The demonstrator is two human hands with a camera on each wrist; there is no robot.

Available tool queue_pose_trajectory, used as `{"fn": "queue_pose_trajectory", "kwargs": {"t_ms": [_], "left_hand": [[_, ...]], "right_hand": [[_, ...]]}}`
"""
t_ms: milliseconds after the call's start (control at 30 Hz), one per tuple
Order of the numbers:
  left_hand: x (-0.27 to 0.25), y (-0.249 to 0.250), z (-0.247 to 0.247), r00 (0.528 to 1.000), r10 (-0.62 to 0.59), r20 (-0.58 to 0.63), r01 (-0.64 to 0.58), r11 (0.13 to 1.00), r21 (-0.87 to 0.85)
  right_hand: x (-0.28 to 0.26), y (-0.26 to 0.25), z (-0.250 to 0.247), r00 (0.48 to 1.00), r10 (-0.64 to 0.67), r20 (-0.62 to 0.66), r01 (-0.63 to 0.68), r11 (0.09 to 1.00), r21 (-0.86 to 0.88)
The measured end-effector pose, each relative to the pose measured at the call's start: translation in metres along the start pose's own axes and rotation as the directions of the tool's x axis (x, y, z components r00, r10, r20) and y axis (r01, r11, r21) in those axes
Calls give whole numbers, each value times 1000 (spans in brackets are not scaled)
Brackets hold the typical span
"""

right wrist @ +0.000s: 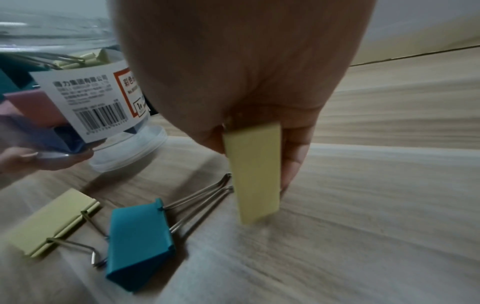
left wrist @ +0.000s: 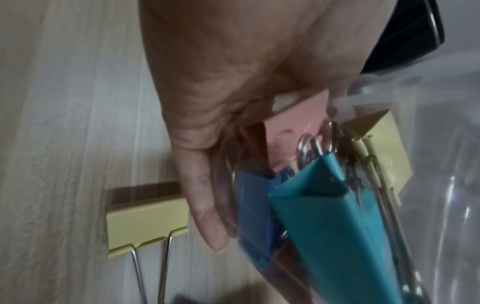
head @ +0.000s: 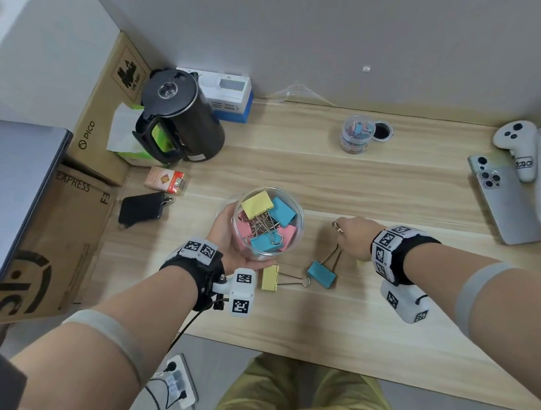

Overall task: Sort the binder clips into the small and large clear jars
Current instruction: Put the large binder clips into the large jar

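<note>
My left hand (head: 226, 233) grips the large clear jar (head: 267, 221), tilted above the table, with several big yellow, blue and pink binder clips inside. In the left wrist view the thumb (left wrist: 205, 205) lies on the jar wall beside a blue clip (left wrist: 324, 216). My right hand (head: 352, 237) is to the jar's right and pinches a yellow clip (right wrist: 254, 174), which hangs just above the wood. A blue clip (head: 322, 273) and another yellow clip (head: 270, 277) lie on the table between my hands. The small clear jar (head: 356, 133), with several small clips in it, stands at the back.
A clear lid (right wrist: 130, 152) lies under the tilted jar. A black kettle (head: 178, 118), cardboard boxes (head: 95, 139), a cigarette pack (head: 165, 180) and a black wallet (head: 142, 208) crowd the left. Phones (head: 506, 203) and a white controller (head: 518, 150) lie at the right.
</note>
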State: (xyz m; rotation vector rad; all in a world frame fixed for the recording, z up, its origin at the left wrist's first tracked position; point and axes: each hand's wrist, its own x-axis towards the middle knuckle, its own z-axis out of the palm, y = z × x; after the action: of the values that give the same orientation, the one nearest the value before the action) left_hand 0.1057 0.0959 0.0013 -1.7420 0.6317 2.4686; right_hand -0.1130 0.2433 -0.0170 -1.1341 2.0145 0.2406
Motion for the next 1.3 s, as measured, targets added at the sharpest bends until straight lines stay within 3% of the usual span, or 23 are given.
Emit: {"fn": "queue_pose_trajectory", "kwargs": {"t_ms": [300,467,667,800,933,1067,1133,1300], "left_hand": [[1,-3,-7,1000,6,-7,-6,1000,-11],[3,-8,-11,1000,7,-24,-7,1000,-19],[3,-10,-10,999,6,-34,-6,1000,-4],[1,-9,-4,1000,9,-23,-9,1000,0],[-2,-5,3,1000,21,-17,-21,1000,3],[-5,-5,10,999,29,-37,-29,999,-12],[-6,-6,13,999,20,-31,-21,999,-29],[-2,-8,25,1000,13,-23,-13,1000,12]], "right_hand": [[-3,-11,7,976,-195,93,207,967,-150],[1,-12,19,966,-215,146,253,906,-339],[2,-11,23,961,-250,117,275,890,-364],[-2,-2,9,966,-256,41,257,929,-267],[-13,14,-28,962,-235,-138,231,972,-44],[-22,19,-77,925,-211,-315,272,949,162],[-27,14,-96,901,-252,-354,318,937,142],[-41,-32,-110,820,-486,-303,490,869,-68]]}}
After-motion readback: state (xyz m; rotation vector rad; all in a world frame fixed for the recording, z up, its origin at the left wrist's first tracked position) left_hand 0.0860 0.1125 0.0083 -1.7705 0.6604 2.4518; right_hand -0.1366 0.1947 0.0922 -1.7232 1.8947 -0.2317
